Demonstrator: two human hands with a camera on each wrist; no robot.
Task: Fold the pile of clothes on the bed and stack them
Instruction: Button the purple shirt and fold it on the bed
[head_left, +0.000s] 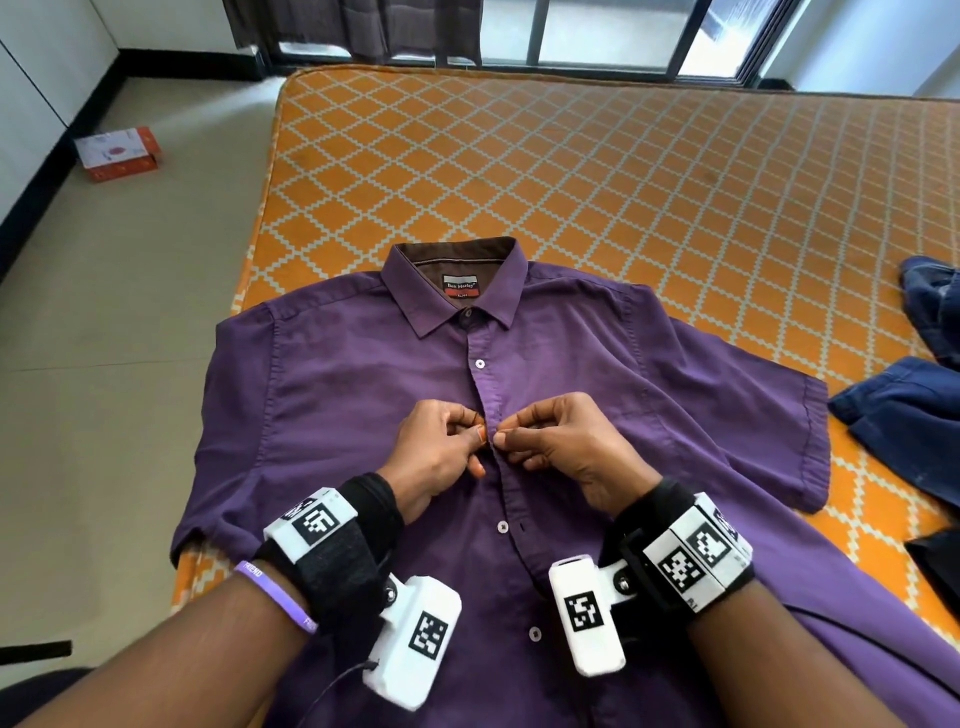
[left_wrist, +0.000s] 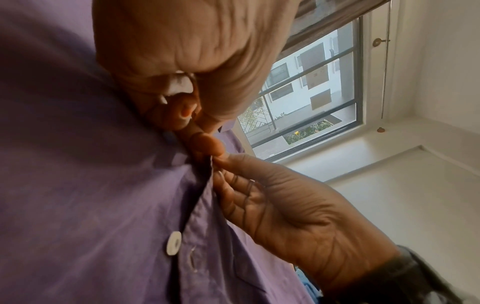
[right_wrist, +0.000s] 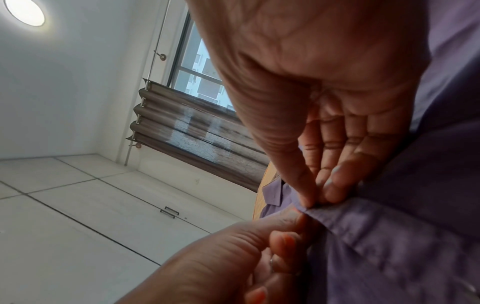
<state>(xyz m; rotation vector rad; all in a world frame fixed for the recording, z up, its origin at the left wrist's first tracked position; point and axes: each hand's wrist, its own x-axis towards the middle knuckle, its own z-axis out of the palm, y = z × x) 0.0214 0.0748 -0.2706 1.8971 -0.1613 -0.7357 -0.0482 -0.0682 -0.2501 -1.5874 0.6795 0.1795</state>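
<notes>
While shirt (head_left: 363, 395) lies flat, fingers (head_left: 470, 434) pinch placket.

Counts: 1 purple shirt (head_left: 363, 415), 4 white buttons showing on it. 2 hands: left hand (head_left: 441, 447), right hand (head_left: 566, 447). 1 bed (head_left: 623, 171). Blue garments (head_left: 919, 410) at right, count unclear. 1 box (head_left: 117, 153) on floor.

Home bedroom. Bed (head_left: 623, 171) with orange diamond-pattern cover sits under a barred window (head_left: 597, 31) with dark roman blind (right_wrist: 197, 135); clothes lie on it. Tiled floor (head_left: 130, 312), white walls, small box (head_left: 118, 154) on floor.
</notes>
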